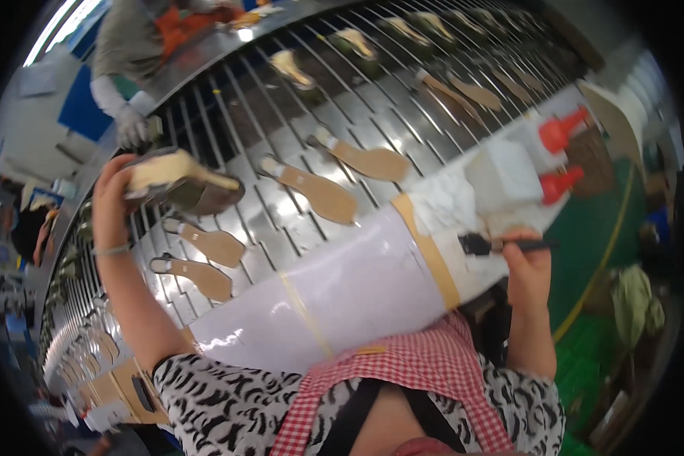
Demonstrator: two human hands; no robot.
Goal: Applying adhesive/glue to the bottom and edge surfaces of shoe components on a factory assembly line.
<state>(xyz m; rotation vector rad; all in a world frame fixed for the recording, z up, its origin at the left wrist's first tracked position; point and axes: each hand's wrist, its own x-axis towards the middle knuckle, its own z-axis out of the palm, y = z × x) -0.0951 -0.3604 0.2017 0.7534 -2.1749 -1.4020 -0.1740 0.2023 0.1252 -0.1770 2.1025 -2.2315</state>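
Left hand (114, 199) grips a shoe upper on its last (182, 182) raised over the slatted conveyor (296, 121), long axis pointing right toward the brush (501, 245) pinched in the right hand (528, 270) above the counter (349, 289).

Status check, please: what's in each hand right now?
Left hand lifts a shoe on its last above the slatted conveyor. Right hand grips a small brush. Nothing between them.
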